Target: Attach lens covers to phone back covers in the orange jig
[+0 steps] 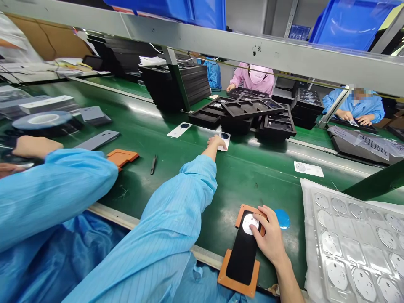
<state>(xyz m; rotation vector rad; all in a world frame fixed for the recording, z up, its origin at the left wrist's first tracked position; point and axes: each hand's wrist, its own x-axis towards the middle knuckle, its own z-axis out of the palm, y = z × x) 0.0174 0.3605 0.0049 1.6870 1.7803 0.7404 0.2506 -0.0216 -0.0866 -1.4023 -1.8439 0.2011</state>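
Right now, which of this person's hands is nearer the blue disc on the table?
Right. The right hand is just beside the blue disc; the left hand is farther away, out ahead at a white panel.

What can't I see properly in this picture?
In the head view:
White panel: partly hidden by the left hand.
Silver disc: partly covered by the right hand.
Blue bin: cut off by the top edge.
Clear tray: cut off by the right edge.
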